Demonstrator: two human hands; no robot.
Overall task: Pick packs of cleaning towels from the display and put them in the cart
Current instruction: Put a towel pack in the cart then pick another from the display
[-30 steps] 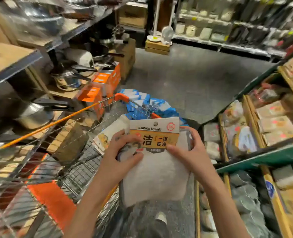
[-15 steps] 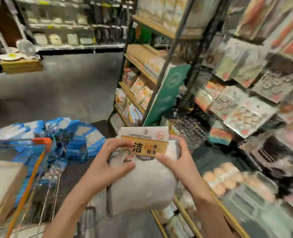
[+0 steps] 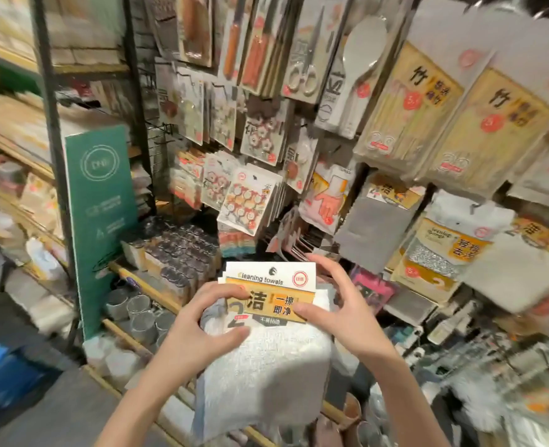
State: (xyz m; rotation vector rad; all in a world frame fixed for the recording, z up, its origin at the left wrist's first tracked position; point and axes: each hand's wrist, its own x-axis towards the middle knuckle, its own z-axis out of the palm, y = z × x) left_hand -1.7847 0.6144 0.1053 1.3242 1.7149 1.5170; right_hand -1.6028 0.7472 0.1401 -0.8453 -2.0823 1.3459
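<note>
— Cleaning towels pack (image 3: 266, 366): sitting where?

— Hanging in mid-air between both hands, in front of the display (image 3: 138, 91), just over the front edge of its lower shelf (image 3: 144, 285). Not yet lying in the cart; no cart showing at all.

— Being gripped how?

— Being pinched from both sides. Left hand (image 3: 199, 333) curling round the left edge, thumb and forefinger pressing on the front, other fingers hidden. Right hand (image 3: 341, 304) closing on the right edge, thumb pressing on the header card (image 3: 273, 285), forefinger arching over the card's top corner.

— Why like that?

— Probably keeping the floppy white cloth from folding and turning the label up for reading. Judging only.

— Differing how from half a second ago?

— Facing the hanging goods squarely now instead of the aisle. Orange cart handle gone from the left edge of view; grey hanging towel packs (image 3: 376, 221) coming in at the right. Still holding the same pack in the same two-sided pinch.
</note>
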